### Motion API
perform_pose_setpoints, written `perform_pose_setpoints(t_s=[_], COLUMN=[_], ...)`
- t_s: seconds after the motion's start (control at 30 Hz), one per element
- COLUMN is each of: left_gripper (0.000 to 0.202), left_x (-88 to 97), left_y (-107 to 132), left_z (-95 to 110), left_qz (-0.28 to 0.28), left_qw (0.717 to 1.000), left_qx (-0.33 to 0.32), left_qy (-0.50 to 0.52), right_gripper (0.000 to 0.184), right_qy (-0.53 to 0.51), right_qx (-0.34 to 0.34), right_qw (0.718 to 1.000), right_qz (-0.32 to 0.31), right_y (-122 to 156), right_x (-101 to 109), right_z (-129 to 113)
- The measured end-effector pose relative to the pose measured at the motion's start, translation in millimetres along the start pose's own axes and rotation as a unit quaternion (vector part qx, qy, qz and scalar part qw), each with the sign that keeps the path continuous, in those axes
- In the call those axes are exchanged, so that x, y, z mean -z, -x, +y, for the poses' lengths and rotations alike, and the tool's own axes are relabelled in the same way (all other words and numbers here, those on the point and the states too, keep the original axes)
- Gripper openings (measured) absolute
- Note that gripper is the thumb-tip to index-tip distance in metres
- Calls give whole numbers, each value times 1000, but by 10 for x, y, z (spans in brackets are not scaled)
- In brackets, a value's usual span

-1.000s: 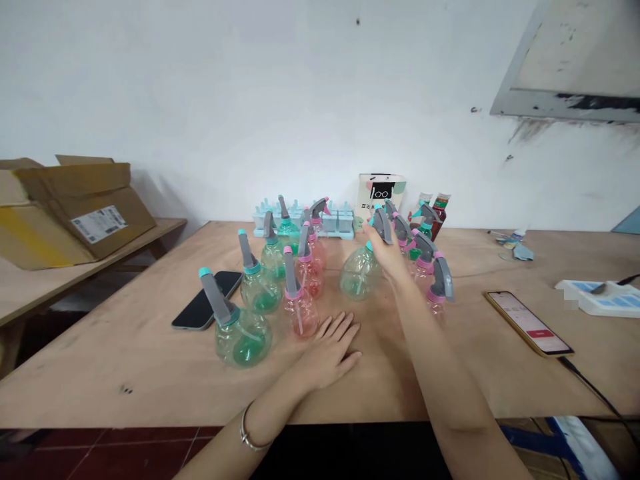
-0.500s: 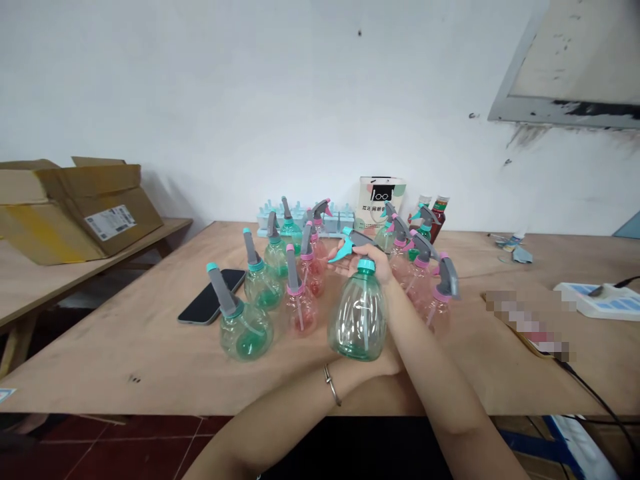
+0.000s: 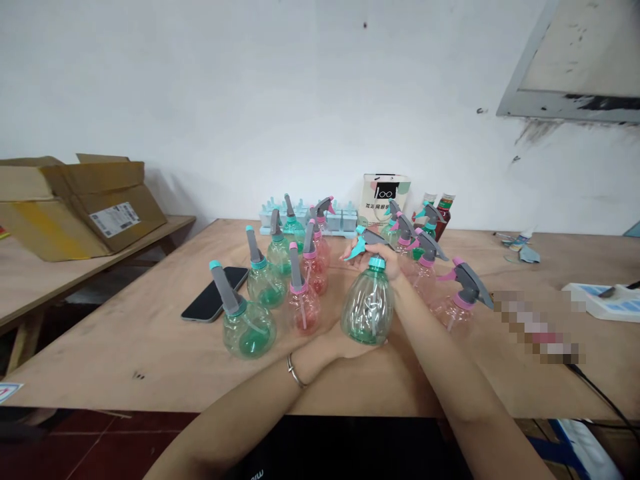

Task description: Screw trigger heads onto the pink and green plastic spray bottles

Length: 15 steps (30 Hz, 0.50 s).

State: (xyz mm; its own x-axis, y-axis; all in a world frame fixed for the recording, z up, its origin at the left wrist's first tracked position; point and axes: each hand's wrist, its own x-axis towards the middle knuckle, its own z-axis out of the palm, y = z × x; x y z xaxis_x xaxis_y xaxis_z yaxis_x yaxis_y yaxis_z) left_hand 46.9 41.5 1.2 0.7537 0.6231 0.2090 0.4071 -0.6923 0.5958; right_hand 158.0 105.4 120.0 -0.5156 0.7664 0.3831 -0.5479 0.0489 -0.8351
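My right hand (image 3: 386,261) is wrapped round the neck of a clear green spray bottle (image 3: 369,310) with a grey and turquoise trigger head (image 3: 367,241). The bottle stands nearly upright over the table's front part, a thin tube visible inside. My left hand (image 3: 345,345), bracelet at the wrist, reaches in low behind the bottle's base. Its fingers are hidden, so I cannot see whether they touch the bottle. Just left stands a pink spray bottle (image 3: 304,310). Right of my right forearm, another pink spray bottle (image 3: 456,312) is partly covered.
Several green and pink spray bottles stand in rows on both sides. A phone (image 3: 213,297) lies at left, with a cardboard box (image 3: 80,210) beyond. At the back are a light-blue mould rack (image 3: 345,220) and a paper bag (image 3: 386,200). A power strip (image 3: 607,301) sits far right.
My left hand has shifted left from below the bottle to behind its base. The held bottle has moved slightly right and up. The front right pink bottle's head shows more fully.
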Motion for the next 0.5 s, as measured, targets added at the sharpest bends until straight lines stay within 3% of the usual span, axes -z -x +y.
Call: perform_pose_setpoints(t_s=[0.17, 0.33, 0.5], left_gripper=[47, 49, 54], left_x=[154, 134, 98], left_y=[142, 118, 104], left_z=[53, 41, -10], left_qz=[-7, 10, 20], left_qw=[999, 1000, 999], left_qx=[14, 6, 22], left_qy=[-34, 3, 38], right_gripper=[24, 21, 23], right_qy=[24, 32, 1], right_qx=[6, 41, 22], right_qw=[999, 998, 999], right_qz=[31, 23, 34], right_y=[-23, 31, 64], right_x=[114, 225, 215], right_z=[5, 88, 143])
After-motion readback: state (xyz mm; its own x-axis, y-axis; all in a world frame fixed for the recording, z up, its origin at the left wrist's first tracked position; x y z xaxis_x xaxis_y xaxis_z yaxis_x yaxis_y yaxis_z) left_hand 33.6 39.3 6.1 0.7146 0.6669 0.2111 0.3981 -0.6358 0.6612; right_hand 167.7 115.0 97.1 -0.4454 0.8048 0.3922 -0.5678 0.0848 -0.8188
